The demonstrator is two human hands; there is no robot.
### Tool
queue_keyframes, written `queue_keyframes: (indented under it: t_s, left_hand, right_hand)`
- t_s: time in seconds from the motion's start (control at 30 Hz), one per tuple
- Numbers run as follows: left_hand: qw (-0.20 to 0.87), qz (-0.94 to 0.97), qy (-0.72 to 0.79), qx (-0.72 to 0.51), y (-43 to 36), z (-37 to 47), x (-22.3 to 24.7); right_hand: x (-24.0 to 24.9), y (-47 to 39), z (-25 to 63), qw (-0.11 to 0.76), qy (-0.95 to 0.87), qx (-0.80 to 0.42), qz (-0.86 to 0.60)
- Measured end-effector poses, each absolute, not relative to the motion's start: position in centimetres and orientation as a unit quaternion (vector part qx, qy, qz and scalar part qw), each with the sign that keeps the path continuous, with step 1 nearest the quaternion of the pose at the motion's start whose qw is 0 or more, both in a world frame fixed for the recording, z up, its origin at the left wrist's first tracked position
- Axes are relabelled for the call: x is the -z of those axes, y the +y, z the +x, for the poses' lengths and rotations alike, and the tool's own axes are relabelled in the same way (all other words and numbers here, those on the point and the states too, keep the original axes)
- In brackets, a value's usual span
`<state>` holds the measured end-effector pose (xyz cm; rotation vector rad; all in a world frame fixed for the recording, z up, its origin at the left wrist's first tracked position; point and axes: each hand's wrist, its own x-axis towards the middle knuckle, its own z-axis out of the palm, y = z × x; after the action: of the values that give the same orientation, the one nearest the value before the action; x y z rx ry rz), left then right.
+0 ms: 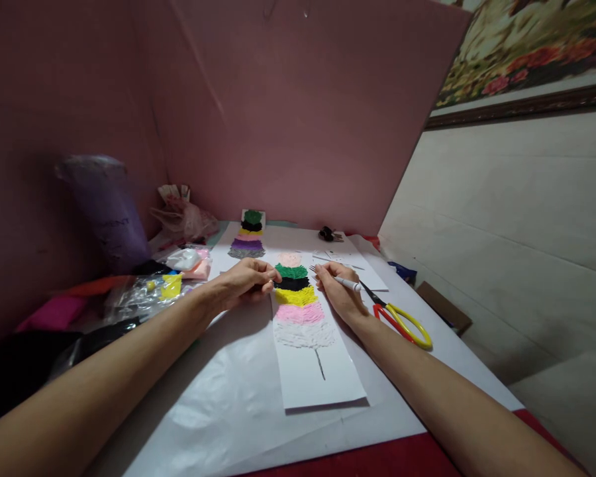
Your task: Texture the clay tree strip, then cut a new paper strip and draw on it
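A long white card (302, 389) lies on the table with a feather shape in textured clay-like bands (300, 313): pale peach, green, black, yellow, pink and white, above a dark stem line (320, 364). My left hand (251, 281) is closed at the card's left edge beside the green and black bands. Its thumb and fingertips are pinched, and I cannot make out what is in them. On the card's other side, my right hand (338, 286) grips a slim tool with a white ribbed handle (348, 283); its thin, fork-like tip points left toward the green band.
Scissors (402, 321) with red and yellow handles lie right of my right hand. A second banded feather card (247, 240) and keys (330, 234) lie farther back. Plastic bags of coloured clay (171, 285) crowd the left, near a purple roll (112, 218). Walls stand behind and right.
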<state>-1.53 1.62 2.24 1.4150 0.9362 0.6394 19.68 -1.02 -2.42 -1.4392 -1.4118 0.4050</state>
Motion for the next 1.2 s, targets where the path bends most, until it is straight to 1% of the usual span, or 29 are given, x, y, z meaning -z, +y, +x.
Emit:
queue_keyframes:
  t_s: [0.13,0.3,0.43,0.57,0.73,1.03,1.2]
  left_hand:
    - [0.646,0.594,0.394,-0.272,1.8,-1.6,-1.6]
    - [0.66,0.583,0.372,-0.295,2.1,-1.8,-0.9]
    - [0.653,0.567,0.385,-0.323,1.9,-1.5,-1.0]
    - [0.632,0.556,0.411,-0.35,1.4,-1.2,-1.1]
    - [0.642,0.533,0.402,-0.377,1.6,-1.1,-1.0]
    - [0.643,0.541,0.355,-0.409,2.1,-1.3,-0.3]
    - [0.647,0.534,0.368,-0.4,2.1,-1.2,-0.3]
  right_hand:
    - [2.2,-1.2,19.6,0.514,-0.585,-0.16,-0.606]
    - [2.1,-1.2,19.6,0.522,-0.58,-0.173,-0.601]
    - [2.2,-1.3,19.5,0.532,-0.577,-0.187,-0.591]
    - [1.9,-1.5,19.4,0.524,-0.58,-0.169,-0.6]
    - [1.7,-1.6,19.3,0.522,-0.572,-0.17,-0.609]
    - [2.7,-0.8,19.3,0.601,-0.522,-0.213,-0.566]
    - [2.1,-1.4,18.8,0.618,-0.502,-0.256,-0.548]
